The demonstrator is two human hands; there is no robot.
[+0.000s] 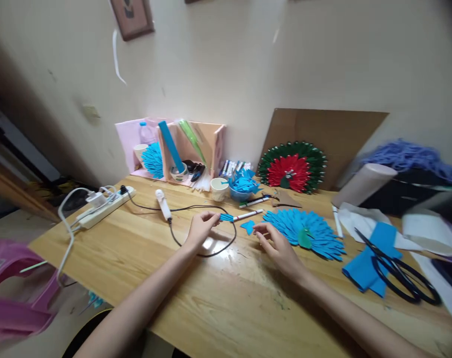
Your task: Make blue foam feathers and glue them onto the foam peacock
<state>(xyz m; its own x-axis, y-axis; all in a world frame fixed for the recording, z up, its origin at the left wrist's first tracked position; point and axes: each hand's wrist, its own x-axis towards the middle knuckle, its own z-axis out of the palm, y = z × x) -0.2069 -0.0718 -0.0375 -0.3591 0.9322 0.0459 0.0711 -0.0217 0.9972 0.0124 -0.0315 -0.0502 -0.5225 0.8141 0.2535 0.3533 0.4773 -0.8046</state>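
My left hand [203, 227], fingers pinched, holds a small striped blue piece [226, 218] above the wooden table. A white pen [250, 214] lies just beyond that piece. My right hand [272, 240] is by a small blue cutout [248, 227], its fingers curved and apart; whether the fingertips touch the cutout is hard to tell. Right of this hand lies a blue fan-shaped paper craft [323, 231] with a green shape [305, 238] at its middle. A blue bowl [241, 194] heaped with blue pieces and a paper cup [219, 190] stand behind.
At left are a power strip [107, 208] and a white glue gun [161, 204], whose black cable loops around my left hand. Large scissors [397, 273] lie on folded blue paper [371, 263] at right. A red and green craft [293, 166] leans on cardboard [323, 132].
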